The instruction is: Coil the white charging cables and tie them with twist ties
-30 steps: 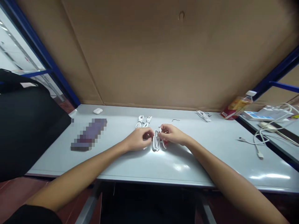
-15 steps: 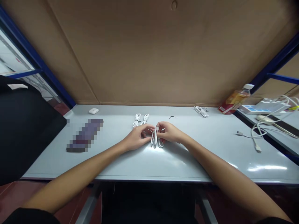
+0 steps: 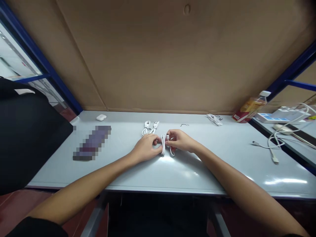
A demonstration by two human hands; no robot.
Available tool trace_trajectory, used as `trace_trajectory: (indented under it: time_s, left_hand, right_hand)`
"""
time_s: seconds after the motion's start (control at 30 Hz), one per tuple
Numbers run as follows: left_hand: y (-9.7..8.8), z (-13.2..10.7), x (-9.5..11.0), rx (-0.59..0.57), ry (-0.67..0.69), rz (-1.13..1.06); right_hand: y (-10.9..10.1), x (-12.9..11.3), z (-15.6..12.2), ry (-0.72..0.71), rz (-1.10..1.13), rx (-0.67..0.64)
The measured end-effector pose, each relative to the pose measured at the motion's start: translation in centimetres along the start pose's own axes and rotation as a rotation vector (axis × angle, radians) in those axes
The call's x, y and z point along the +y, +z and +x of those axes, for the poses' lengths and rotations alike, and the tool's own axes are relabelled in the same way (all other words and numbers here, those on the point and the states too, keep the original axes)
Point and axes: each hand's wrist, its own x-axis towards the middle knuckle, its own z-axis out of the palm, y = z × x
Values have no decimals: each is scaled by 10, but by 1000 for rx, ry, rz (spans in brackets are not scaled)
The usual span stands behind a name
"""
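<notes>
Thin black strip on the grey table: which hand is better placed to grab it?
Probably the right hand: the strip lies just beyond it; the left hand is farther, across the white coiled cable.

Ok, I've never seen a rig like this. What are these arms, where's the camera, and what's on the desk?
No machine here: the arms are a person's, working bare-handed. The view comes from a camera on their head, looking forward and down.

On the desk, the left hand touches a white coil; how firmly, I can't tell. The right hand pinches a white plug beside it.

Beyond the hands lie two tied coils and a thin dark tie. Farther left are a white case and a pixelated item; toward the right, another coil, a bottle and a loose cable.
</notes>
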Motion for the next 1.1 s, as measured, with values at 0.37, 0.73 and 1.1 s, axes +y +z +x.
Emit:
trace_trajectory:
  time_s: [0.37,0.73,1.1]
  left_hand:
    - [-15,6,-20,-136,-189,-419]
    - [-25,7,-27,-250,-361,-686]
    - [-19,5,-15,-271,-142,-652]
  right_hand:
    - [1,-2,-1,-4,-42,16]
    - [-19,-13,-9,-27,-4,99]
    - [1,-5,-5,15,103,-45]
